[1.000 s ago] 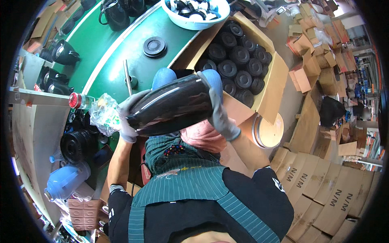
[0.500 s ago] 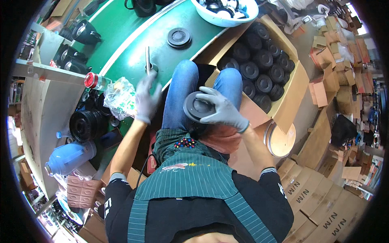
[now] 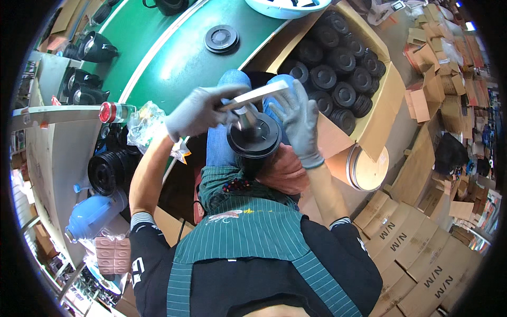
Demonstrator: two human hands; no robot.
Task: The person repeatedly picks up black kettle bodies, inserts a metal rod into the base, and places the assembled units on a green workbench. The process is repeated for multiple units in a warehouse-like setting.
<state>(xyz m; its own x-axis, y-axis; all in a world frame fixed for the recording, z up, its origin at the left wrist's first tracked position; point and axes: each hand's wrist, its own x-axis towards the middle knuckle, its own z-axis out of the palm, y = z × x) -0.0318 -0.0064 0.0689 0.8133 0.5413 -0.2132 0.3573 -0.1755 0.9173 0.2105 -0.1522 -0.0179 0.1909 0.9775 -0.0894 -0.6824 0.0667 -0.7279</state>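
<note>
A round black plastic lid (image 3: 266, 140) rests over my lap between the thighs. My left hand (image 3: 198, 112), in a grey glove, is closed round one end of a T-shaped metal tool (image 3: 259, 95). The tool's flat bar slants across above the lid, and its short metal stem stands at the lid's middle, slightly blurred. My right hand (image 3: 300, 124), also gloved in grey, is beside the far end of the bar with its fingers apart. Whether the fingertips touch the bar, I cannot tell. What supports the lid from below is mostly hidden.
Another black lid (image 3: 222, 39) lies on the green bench (image 3: 174, 71). At right stands an open carton (image 3: 388, 105) packed with black lids. A jar (image 3: 113, 112) and plastic bag (image 3: 145, 127) lie at the bench's edge. A light blue basin (image 3: 288, 10) is at the top.
My left hand has taken the metal tool off the bench and brought it over the lid. My right hand has let go of the lid and moved up beside the bar.
</note>
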